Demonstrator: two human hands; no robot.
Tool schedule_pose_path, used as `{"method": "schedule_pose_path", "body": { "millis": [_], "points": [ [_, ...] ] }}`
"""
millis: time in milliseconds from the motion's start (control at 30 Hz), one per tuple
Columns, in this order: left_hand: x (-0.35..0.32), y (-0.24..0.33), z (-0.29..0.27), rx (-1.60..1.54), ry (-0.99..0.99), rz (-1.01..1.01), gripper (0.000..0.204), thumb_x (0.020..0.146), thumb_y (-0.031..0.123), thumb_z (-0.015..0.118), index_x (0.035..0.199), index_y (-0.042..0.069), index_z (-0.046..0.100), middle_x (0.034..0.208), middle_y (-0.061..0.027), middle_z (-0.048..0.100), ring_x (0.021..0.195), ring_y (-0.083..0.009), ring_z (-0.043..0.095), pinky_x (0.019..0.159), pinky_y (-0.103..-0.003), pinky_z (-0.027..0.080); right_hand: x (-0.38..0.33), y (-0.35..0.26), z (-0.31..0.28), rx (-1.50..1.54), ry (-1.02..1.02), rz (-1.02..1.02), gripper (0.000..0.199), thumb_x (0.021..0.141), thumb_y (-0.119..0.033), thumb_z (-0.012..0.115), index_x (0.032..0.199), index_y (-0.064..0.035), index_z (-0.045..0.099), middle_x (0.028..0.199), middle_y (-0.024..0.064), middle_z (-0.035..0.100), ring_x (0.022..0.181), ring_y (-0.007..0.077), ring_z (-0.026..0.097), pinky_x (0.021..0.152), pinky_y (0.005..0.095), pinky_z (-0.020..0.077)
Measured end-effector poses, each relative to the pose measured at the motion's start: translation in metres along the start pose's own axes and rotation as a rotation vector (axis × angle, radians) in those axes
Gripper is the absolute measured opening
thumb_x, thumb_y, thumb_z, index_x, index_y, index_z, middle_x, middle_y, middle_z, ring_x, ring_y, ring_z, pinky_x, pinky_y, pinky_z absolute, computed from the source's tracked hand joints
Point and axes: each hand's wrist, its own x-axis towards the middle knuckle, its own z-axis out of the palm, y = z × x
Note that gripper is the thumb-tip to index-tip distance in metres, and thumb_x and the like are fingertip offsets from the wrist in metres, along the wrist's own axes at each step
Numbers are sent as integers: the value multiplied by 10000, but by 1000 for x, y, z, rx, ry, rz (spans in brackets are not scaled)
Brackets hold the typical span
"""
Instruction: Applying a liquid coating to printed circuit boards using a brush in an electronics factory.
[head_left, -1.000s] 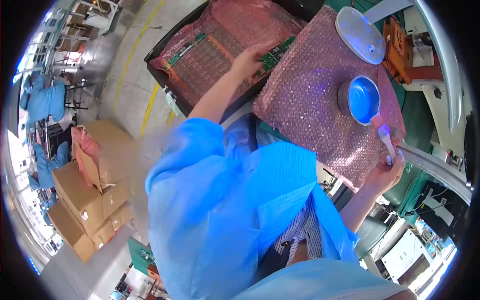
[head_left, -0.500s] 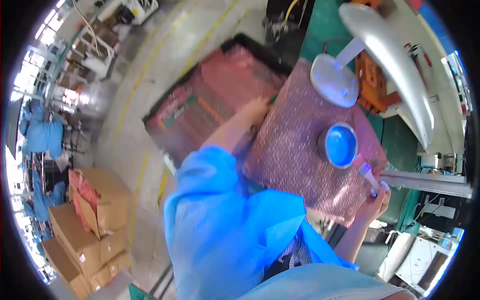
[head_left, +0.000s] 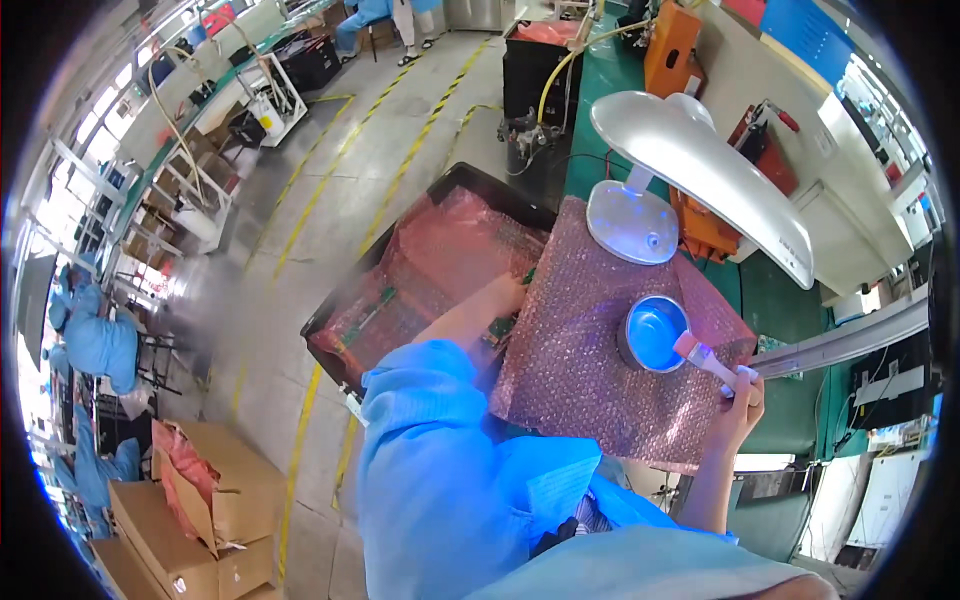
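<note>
Between the right fingers (head_left: 752, 396) lies a brush (head_left: 708, 359).

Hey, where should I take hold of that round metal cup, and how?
Probably grip the cup around its curved outer wall, from the left: its top is open, and the brush in your right hand crowds its right rim.
</note>
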Motion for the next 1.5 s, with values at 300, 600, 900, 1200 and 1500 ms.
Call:
{"method": "schedule_pose_path", "body": {
  "millis": [300, 600, 900, 1200, 1500],
  "points": [
    [-33, -10, -69, 36, 138, -102, 341, 627, 130, 612, 963, 128, 554, 894, -80, 542, 898, -248, 549, 751, -351, 456, -1, 4, 0, 235, -74, 129, 129, 852, -178, 563, 891, -55, 572, 708, -42, 470, 575, 26, 413, 493, 166, 338],
    [-137, 6, -170, -969, 1073, -929, 327, 722, 20, 561, 1036, 35, 471, 898, -58, 558, 840, -156, 552, 717, -289, 468, 1, 27, -13, 182, -131, 61, 174, 847, -214, 554, 879, -52, 611, 690, -31, 479, 572, 40, 413, 483, 183, 309],
    [-177, 135, -166, -2396, 1325, -231, 463, 808, 273, 584, 1139, -33, 477, 1207, -191, 470, 1061, -383, 470, 736, -374, 488, 28, 67, -20, 119, -140, 135, 168, 852, -175, 549, 841, -18, 606, 634, 7, 533, 516, 55, 465, 446, 190, 347],
    [-128, 218, -160, -2793, 582, -87, 436, 850, 364, 457, 1142, 44, 510, 1198, -157, 502, 1063, -343, 492, 785, -474, 473, 38, 79, 7, -42, -263, 93, 204, 844, -209, 558, 821, -11, 601, 621, 24, 566, 527, 65, 504, 463, 202, 383],
    [-96, 225, -153, -2887, 426, -266, 444, 861, 400, 433, 1125, 52, 517, 1147, -174, 530, 1020, -364, 516, 772, -491, 474, 48, 73, -2, -114, -286, 77, 193, 840, -212, 562, 808, -28, 609, 619, 13, 572, 527, 60, 502, 466, 208, 379]
  ]
}}
